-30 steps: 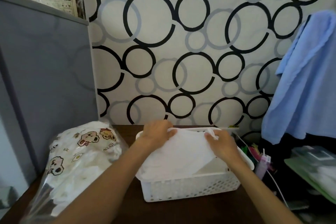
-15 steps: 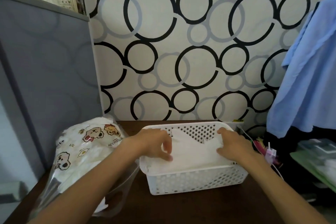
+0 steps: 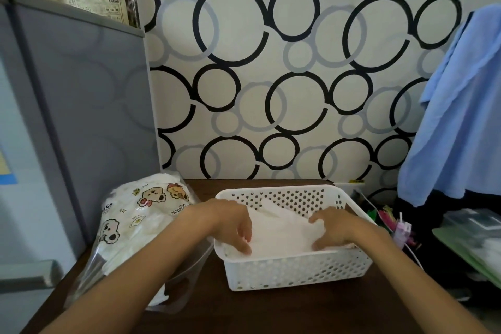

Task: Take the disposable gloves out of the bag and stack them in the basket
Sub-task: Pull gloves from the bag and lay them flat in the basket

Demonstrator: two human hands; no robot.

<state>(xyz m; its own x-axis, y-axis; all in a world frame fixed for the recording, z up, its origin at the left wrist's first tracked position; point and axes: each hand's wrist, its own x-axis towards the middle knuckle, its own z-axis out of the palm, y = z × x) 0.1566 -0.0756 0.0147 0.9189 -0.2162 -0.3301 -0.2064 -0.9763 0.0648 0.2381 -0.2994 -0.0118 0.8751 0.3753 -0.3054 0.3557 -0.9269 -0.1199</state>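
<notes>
I see both hands down in the white basket (image 3: 295,270), left hand (image 3: 233,221) and right hand (image 3: 334,228) pressing the gloves (image 3: 282,233) flat with loosely spread fingers so they stack neatly, the bag (image 3: 135,228) just beside on the bench (image 3: 271,312).
</notes>
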